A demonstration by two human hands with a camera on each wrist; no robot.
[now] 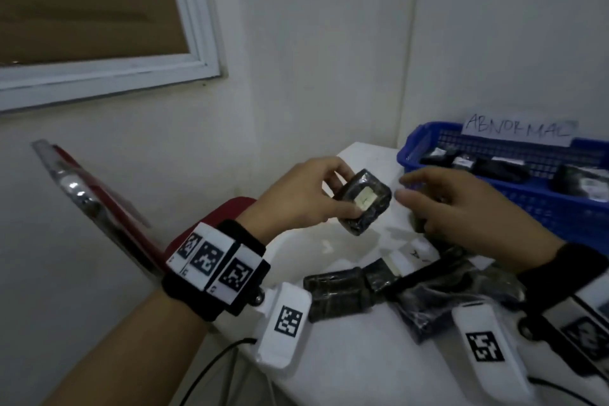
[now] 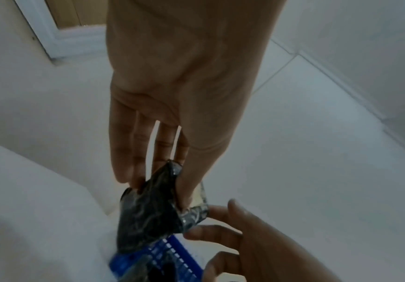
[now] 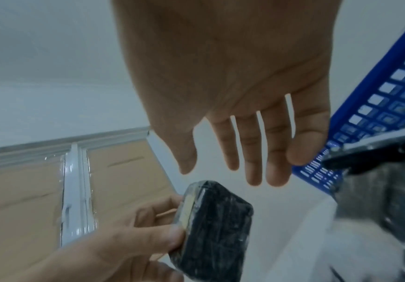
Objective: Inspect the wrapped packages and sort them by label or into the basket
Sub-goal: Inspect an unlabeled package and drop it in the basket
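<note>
Left hand (image 1: 298,199) grips a black wrapped package (image 1: 364,201) above the worktop (image 1: 362,372), label up. Right hand (image 1: 461,208) just beside it, fingers (image 3: 276,152) relaxed, holding nothing; blue basket (image 1: 560,214) far right.

1. The small pale label (image 1: 365,198) on the black plastic-wrapped package (image 1: 364,203) is too blurred to read; the left hand's (image 1: 298,196) thumb covers its near corner.
2. The blue plastic lattice basket (image 1: 540,204) runs off the head view's right edge, and the right hand (image 1: 461,208) hides part of its near wall.
3. The wrapped packages inside the basket (image 1: 487,165) are too small and dim to tell apart.
4. The heap of black wrapped packages on the white table (image 1: 428,293) is partly hidden by the right forearm and its wrist-mounted camera.
5. The white paper slips (image 1: 418,252) carry writing too faint to read.
6. In the right wrist view, a dark shiny wrapped mass (image 3: 385,200) at the right edge is blurred and cut off.
</note>
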